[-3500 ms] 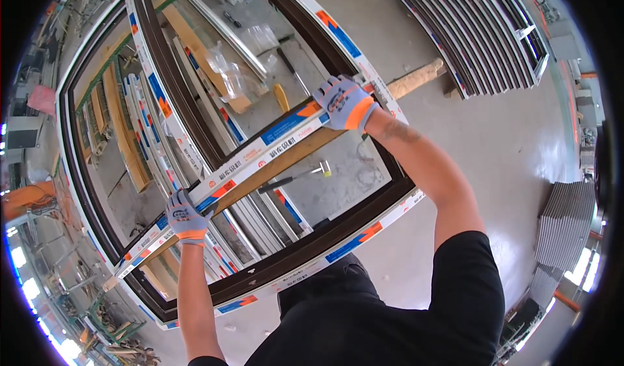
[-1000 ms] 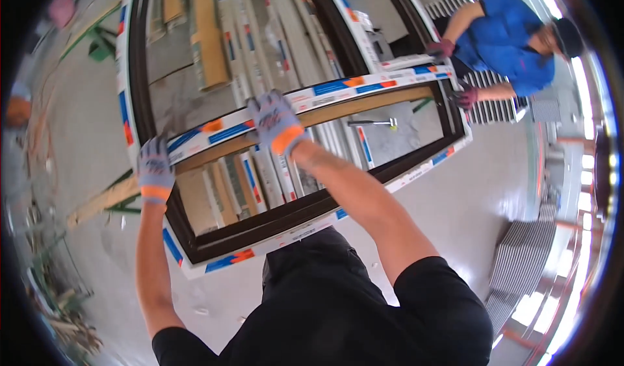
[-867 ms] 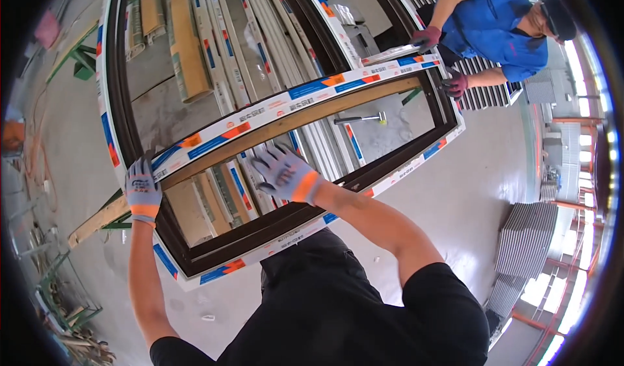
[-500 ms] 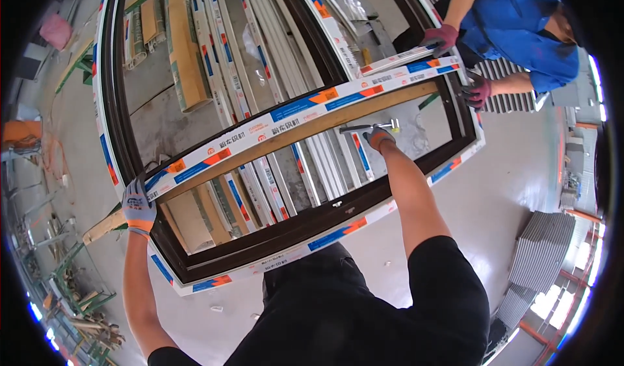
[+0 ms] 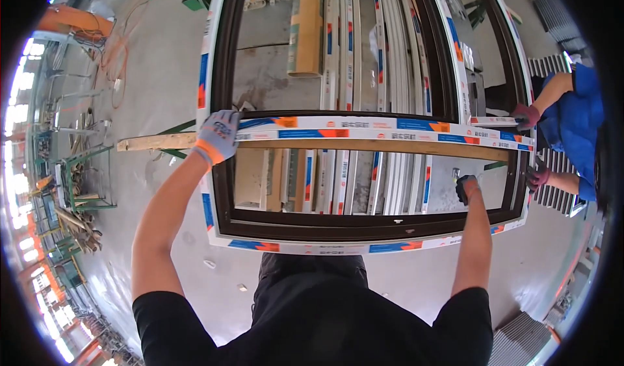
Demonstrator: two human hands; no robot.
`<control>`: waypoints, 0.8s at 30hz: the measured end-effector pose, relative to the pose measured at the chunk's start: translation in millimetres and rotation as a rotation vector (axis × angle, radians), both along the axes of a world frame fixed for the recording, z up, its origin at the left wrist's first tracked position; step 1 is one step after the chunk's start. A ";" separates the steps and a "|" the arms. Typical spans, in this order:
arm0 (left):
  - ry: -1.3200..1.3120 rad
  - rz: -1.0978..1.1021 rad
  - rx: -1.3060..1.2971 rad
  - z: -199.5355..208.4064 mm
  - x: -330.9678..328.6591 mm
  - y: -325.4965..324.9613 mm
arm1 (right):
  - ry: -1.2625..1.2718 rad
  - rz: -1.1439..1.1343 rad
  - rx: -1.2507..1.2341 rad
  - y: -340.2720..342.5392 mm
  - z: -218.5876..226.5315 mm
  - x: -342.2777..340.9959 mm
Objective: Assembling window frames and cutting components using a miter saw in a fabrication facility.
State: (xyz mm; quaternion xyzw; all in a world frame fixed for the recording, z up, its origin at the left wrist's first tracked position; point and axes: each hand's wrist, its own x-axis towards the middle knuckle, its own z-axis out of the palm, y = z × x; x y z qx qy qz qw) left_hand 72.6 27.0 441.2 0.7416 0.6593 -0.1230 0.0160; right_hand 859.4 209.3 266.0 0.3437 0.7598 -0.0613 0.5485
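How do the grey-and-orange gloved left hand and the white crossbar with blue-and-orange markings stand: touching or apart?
Touching. The head view shows the left hand laid over the left end of the crossbar, no gap visible.

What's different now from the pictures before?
The right hand let go of the wrapped bar and went down into the frame opening, where it seems to hold the hammer. A worker in blue came into view on the right. The left hand is still on the bar.
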 end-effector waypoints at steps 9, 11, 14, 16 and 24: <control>-0.146 -0.167 -0.077 20.5 -42.6 -2.5 | 1.177 -1.336 0.065 -235.1 223.3 -282.7; -0.164 -0.330 0.215 -9.5 -90.2 12.2 | 1.541 -1.449 -0.047 -282.9 225.6 -370.0; -0.202 -0.182 0.103 -2.7 -113.1 44.4 | 1.526 -1.878 -0.211 -326.9 225.0 -510.5; -0.297 -0.093 0.269 -17.7 -105.3 43.1 | 1.519 -2.131 -0.463 -344.5 226.7 -581.8; -0.354 -0.019 0.465 -15.8 -98.4 38.2 | 1.846 -2.473 0.002 -358.1 234.4 -664.4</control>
